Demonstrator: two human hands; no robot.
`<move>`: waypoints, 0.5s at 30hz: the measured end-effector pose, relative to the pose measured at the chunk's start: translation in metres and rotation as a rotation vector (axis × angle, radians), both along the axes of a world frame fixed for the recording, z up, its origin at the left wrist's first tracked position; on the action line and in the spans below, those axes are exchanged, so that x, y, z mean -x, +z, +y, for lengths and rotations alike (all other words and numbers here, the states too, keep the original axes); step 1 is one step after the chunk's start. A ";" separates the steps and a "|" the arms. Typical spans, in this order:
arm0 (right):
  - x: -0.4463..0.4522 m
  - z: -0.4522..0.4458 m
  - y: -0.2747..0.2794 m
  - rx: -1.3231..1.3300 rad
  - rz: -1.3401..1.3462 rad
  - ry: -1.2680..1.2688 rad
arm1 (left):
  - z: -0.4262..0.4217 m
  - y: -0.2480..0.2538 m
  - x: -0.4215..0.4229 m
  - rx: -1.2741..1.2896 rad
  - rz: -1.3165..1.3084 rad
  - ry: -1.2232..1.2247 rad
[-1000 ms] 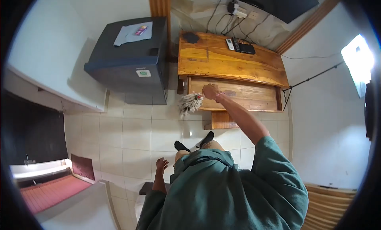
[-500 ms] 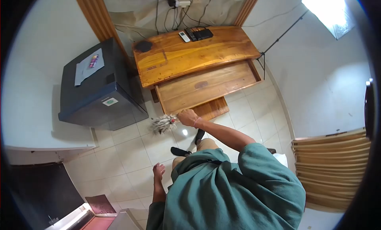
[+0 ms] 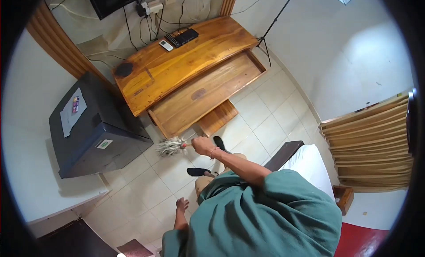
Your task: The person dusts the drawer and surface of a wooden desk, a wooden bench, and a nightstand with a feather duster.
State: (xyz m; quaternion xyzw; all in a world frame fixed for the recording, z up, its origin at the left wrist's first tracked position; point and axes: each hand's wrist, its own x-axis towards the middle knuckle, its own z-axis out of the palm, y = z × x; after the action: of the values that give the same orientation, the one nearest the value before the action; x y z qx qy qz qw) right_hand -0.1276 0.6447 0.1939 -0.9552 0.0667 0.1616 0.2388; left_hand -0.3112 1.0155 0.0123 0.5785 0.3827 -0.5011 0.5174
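Observation:
A feather duster [image 3: 170, 146] with grey, fluffy feathers is gripped by its handle in my right hand [image 3: 203, 146], its head pointing left. The duster hangs in front of the pulled-out drawer [image 3: 212, 91] of a wooden desk [image 3: 186, 62], near the drawer's front left corner. Apart from a dark mark on its bottom, no object shows in the drawer. Lower down, my left hand [image 3: 182, 204] hangs beside my body over the tiled floor, fingers apart and holding nothing.
A dark mini fridge [image 3: 99, 128] stands left of the desk, with a paper and a small packet on top. Remotes and a black box [image 3: 187, 36] lie on the desktop. A tripod [image 3: 264, 42] stands behind right. A bed with white bedding [image 3: 312, 170] is to my right.
My view has turned, so the desk and fridge sit further left and the bed shows more. My right hand with the feather duster has come slightly back from the drawer.

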 end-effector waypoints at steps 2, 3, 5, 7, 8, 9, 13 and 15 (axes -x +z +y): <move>-0.008 -0.021 -0.009 -0.130 -0.028 -0.025 | -0.010 -0.007 -0.023 -0.022 -0.107 0.059; -0.012 -0.046 -0.002 -0.119 0.000 -0.095 | -0.022 -0.005 -0.040 -0.004 -0.189 0.099; -0.017 -0.111 -0.017 -0.121 -0.017 -0.096 | -0.048 0.010 -0.071 0.016 -0.310 0.169; -0.012 -0.179 0.008 -0.272 0.023 -0.038 | -0.071 0.025 -0.091 0.044 -0.382 0.176; -0.010 -0.214 0.005 -0.184 0.079 -0.073 | -0.083 0.031 -0.099 0.026 -0.382 0.156; -0.004 -0.247 0.004 -0.101 0.099 -0.118 | -0.096 0.035 -0.103 0.017 -0.378 0.158; 0.031 -0.366 0.005 0.031 0.063 -0.315 | -0.146 0.027 -0.095 -0.012 -0.352 0.146; 0.055 -0.392 0.034 0.110 -0.011 -0.518 | -0.176 0.028 -0.079 -0.028 -0.315 0.107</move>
State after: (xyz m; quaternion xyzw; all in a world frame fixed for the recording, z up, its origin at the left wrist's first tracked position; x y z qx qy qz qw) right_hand -0.1826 0.2530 0.2282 -0.9186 0.3164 0.0860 0.2205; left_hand -0.2326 0.8391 0.0399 0.6358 0.3340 -0.3707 0.5889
